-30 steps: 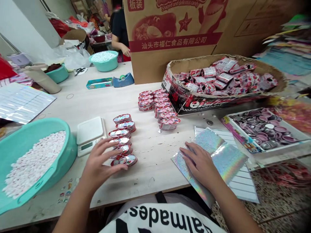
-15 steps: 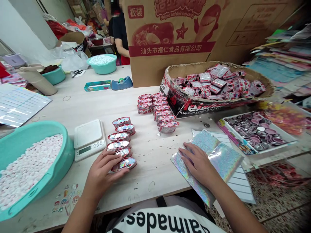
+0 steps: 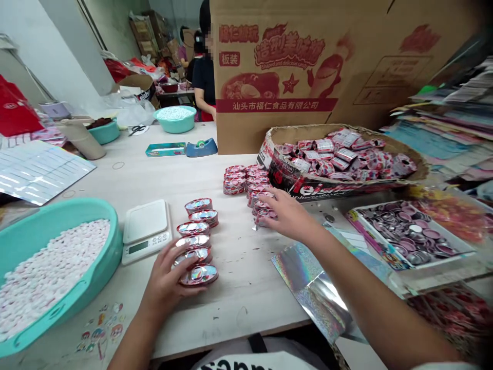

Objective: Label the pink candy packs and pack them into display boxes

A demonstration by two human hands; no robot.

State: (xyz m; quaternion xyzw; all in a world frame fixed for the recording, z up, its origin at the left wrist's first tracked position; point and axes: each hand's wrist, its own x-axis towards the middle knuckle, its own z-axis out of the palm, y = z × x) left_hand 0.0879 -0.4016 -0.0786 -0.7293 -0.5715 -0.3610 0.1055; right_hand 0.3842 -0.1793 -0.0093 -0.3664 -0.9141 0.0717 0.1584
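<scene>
My left hand (image 3: 169,280) curls round the nearest stack of small red tins with shiny tops (image 3: 198,275), fingers wrapped on its side. More such stacks (image 3: 198,221) run away from it in a column. My right hand (image 3: 287,216) reaches forward with fingers spread onto the front stack of a second group of red tins (image 3: 248,182). A holographic foil sheet (image 3: 308,285) lies under my right forearm, near the table's front edge.
A teal basin of white candies (image 3: 46,267) sits at left beside a white scale (image 3: 146,228). A torn box of wrapped packs (image 3: 339,156), a tray of round lids (image 3: 410,234) and a big carton (image 3: 327,67) stand right. Another person (image 3: 202,77) works at the back.
My right hand left the foil sheet and moved forward onto the far group of tins. My left hand closed tighter round the near stack. The camera tilted up.
</scene>
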